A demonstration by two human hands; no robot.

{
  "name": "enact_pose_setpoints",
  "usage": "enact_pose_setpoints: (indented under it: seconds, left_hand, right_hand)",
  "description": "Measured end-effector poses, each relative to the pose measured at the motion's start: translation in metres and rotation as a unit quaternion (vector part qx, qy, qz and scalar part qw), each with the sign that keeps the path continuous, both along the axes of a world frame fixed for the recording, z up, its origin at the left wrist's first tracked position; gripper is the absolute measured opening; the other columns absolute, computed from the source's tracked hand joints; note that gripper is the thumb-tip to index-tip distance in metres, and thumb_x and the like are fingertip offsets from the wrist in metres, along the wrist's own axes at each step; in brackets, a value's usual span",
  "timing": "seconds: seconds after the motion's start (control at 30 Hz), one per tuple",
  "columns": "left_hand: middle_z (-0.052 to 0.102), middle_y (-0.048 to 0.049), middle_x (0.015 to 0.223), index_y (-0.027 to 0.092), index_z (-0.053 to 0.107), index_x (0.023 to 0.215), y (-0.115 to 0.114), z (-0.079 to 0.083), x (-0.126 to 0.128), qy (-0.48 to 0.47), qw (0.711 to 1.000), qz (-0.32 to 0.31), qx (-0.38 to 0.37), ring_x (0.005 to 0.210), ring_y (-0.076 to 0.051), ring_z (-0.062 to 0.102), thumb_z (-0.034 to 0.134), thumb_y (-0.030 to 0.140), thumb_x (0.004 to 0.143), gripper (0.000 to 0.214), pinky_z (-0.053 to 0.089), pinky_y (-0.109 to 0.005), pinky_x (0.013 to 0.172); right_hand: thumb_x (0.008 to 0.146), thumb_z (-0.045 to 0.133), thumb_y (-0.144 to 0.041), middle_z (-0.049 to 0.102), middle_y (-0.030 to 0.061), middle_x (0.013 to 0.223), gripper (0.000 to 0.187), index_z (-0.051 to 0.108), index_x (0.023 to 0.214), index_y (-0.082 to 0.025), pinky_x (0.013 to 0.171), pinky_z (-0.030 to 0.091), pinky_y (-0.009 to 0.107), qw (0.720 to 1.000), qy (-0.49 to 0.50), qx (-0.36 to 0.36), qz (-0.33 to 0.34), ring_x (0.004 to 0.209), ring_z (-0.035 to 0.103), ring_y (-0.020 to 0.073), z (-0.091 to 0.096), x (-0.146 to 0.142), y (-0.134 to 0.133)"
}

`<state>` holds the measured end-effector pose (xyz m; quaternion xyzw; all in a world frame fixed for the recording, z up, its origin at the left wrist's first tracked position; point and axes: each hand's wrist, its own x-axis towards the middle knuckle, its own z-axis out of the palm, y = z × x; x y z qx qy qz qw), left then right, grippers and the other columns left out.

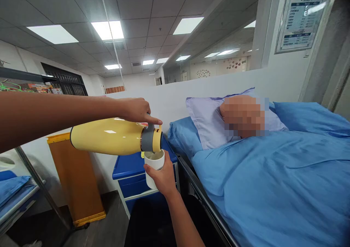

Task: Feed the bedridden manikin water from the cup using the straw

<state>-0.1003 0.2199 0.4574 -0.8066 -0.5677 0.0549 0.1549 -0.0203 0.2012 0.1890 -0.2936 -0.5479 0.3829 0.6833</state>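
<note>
My left hand (138, 110) is closed round the handle of a yellow thermos jug (109, 137), one finger stretched out over its lid. The jug lies almost level, its grey collar and spout to the right, directly over the mouth of a white mug (151, 181). My right hand (165, 176) grips this mug from the right, thumb across its near side. The mug stands nearly upright, its rim at the spout. Whether liquid is flowing is hard to make out. Most of the jug's handle is hidden by my left hand.
Behind the mug stands a blue-topped bedside cabinet (128, 167). On the right, a figure with a blurred head lies on a pillow (202, 116) under a blue quilt (259, 181), behind a dark bed rail (202, 196). A brown wooden panel (73, 181) and a metal pole (41, 185) stand left.
</note>
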Motion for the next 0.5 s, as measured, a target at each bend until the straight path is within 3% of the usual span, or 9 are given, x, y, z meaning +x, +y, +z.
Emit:
enact_pose_setpoints:
  seconds: [0.2,0.3,0.4,0.5]
  left_hand:
    - [0.052,-0.0087,0.053,0.018,0.057,0.044,0.006,-0.009,-0.010,-0.026,1.000,-0.004,-0.011,0.056,-0.020,0.051,0.059,0.080,0.071,0.068,0.029,-0.034,0.058]
    - [0.050,-0.0075,0.052,0.019,0.058,0.045,0.013,-0.016,-0.024,-0.046,0.999,0.006,-0.019,0.056,-0.019,0.050,0.056,0.081,0.073,0.069,0.028,-0.034,0.058]
    - [0.051,-0.0057,0.055,0.019,0.067,0.054,0.022,-0.017,-0.049,-0.102,0.994,0.034,-0.011,0.058,-0.019,0.051,0.057,0.079,0.073,0.064,0.028,-0.032,0.057]
    - [0.048,-0.0030,0.056,0.018,0.069,0.063,0.038,-0.017,-0.094,-0.177,0.979,0.090,0.038,0.056,-0.016,0.051,0.054,0.079,0.077,0.064,0.028,-0.029,0.055]
  right_hand:
    - [0.068,0.077,-0.041,0.073,0.0001,0.085,0.040,0.060,0.100,-0.026,0.068,0.048,0.036,1.000,-0.001,-0.001,-0.014,0.074,0.066,0.0207,-0.003,-0.007,0.001]
    - [0.065,0.080,-0.039,0.072,0.0003,0.086,0.049,0.059,0.106,-0.023,0.069,0.051,0.035,1.000,-0.020,-0.017,-0.008,0.075,0.065,0.0216,-0.008,-0.013,0.005]
    - [0.064,0.082,-0.036,0.072,0.0012,0.090,0.053,0.059,0.110,-0.022,0.073,0.054,0.034,0.999,-0.028,-0.039,-0.004,0.079,0.066,0.0220,-0.021,-0.017,0.012]
    - [0.065,0.083,-0.035,0.072,0.0017,0.092,0.049,0.059,0.107,-0.022,0.077,0.055,0.034,0.998,-0.019,-0.055,0.009,0.082,0.068,0.0221,-0.042,-0.019,0.023]
